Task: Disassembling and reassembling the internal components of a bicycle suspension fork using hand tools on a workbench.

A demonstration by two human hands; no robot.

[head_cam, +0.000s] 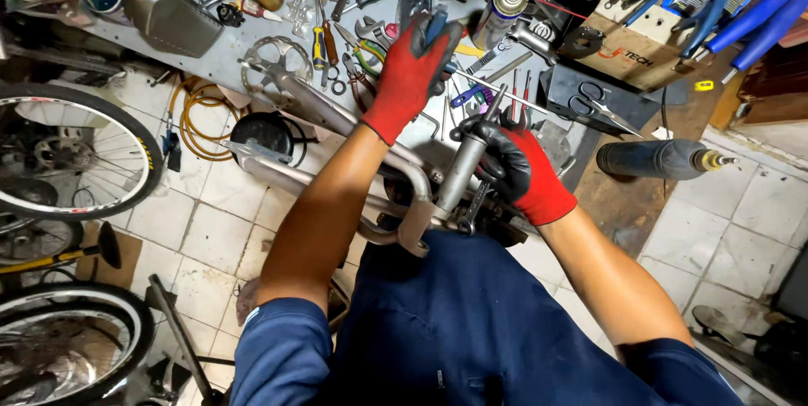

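Overhead, both hands wear red-and-black gloves. Left hand [412, 69] is closed around a blue-handled tool [436, 23] above the cluttered desk [210, 53]; the tool's working end is hidden behind the glove. Right hand [513, 162] wraps around a grey metal tube [461, 166] of a bicycle frame [337, 116], just above the person's lap. Frame's lower junction is obscured by blue clothing. Wheel [67, 153] is cut off at the left edge.
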